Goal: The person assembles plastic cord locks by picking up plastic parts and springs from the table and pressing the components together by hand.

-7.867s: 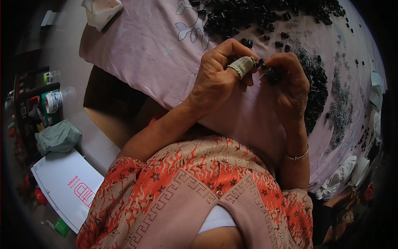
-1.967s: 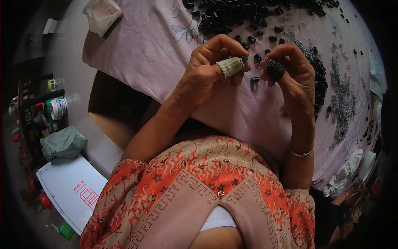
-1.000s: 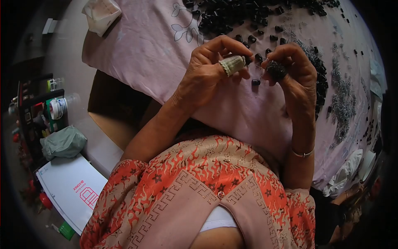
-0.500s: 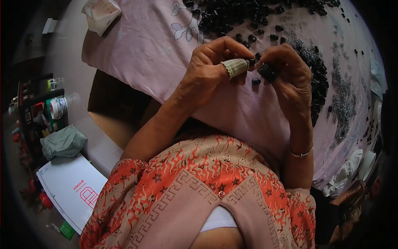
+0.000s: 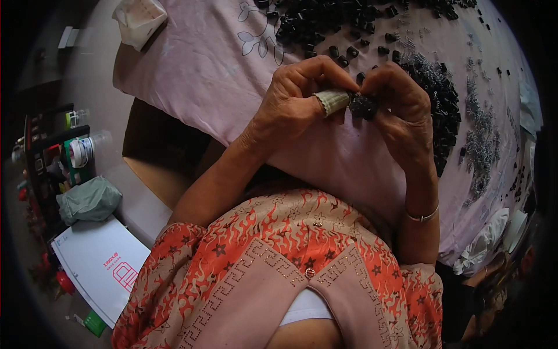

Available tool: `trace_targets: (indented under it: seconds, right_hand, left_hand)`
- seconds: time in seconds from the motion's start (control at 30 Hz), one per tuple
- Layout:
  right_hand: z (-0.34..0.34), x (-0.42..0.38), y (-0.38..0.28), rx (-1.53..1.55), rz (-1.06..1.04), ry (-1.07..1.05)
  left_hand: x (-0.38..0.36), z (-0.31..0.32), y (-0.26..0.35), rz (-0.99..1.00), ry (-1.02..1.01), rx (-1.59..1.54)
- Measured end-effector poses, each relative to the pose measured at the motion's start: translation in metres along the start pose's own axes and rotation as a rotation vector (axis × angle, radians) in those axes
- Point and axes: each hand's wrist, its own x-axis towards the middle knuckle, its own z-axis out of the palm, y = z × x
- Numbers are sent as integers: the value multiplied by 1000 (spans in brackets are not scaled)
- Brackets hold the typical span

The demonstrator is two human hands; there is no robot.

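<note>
My left hand (image 5: 296,99) is closed in a pinch, with a ribbed pale-green finger cover (image 5: 332,101) on its thumb. Between its fingertips is a small black plastic cap, mostly hidden. My right hand (image 5: 407,110) meets it there, thumb and forefinger pinched together. A dark, rough-looking lump (image 5: 363,107) sits at the right thumb's tip, perhaps a thumb cover. Whatever the right fingertips hold is too small to make out. Loose black caps (image 5: 343,60) lie just beyond my hands, and a heap of small metal springs (image 5: 423,68) lies behind the right one.
A pink patterned cloth (image 5: 197,75) covers the work surface. More black caps (image 5: 325,23) are piled at the back, and springs (image 5: 482,145) spread along the right. An open cardboard box (image 5: 154,174) stands below the left edge. A white container (image 5: 139,23) sits at the far left corner.
My right hand has moved slightly left, bringing its dark thumb tip against the left thumb cover. The left hand has shifted a little downward and stays pinched on the black cap.
</note>
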Motion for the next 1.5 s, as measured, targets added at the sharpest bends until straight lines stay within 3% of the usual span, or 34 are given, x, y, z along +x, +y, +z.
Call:
trace_targets:
  seconds: [0.1, 0.17, 0.4, 0.57, 0.67, 0.77, 0.87, 1.0, 1.1, 1.2, 1.43, 1.5]
  right_hand:
    - [0, 0, -2, 85, 18, 22]
    - [-2, 0, -4, 148, 13, -27]
    - [-40, -2, -14, -61, -51, 229]
    - [-31, 0, -15, -187, -180, 209]
    - [-18, 0, -17, -546, -174, 48]
    - [-18, 3, -12, -698, -250, 74]
    - [-27, 3, -4, -652, -220, 204]
    - [-25, 5, 3, -674, -273, 200]
    - [-14, 2, 1, -958, -193, 122]
    - [-14, 1, -3, -1056, -179, 105]
    - [-9, 0, -3, -1104, -162, 118]
    - [-8, 0, -3, -1082, -155, 109]
  left_hand:
    - [1, -4, -2, 2, -66, 101]
    - [3, -10, -7, -6, -155, -245]
    - [8, -24, -14, 57, -253, -532]
    - [9, -26, -15, 41, -253, -532]
    - [9, -26, -14, 46, -241, -533]
    - [10, -27, -18, 57, -253, -566]
    - [10, -28, -18, 60, -266, -593]
    - [10, -26, -17, 42, -258, -599]
    - [10, -24, -15, 30, -236, -563]
    - [9, -25, -14, 23, -233, -541]
    - [8, -23, -14, -1, -197, -583]
    - [8, -25, -13, -11, -226, -444]
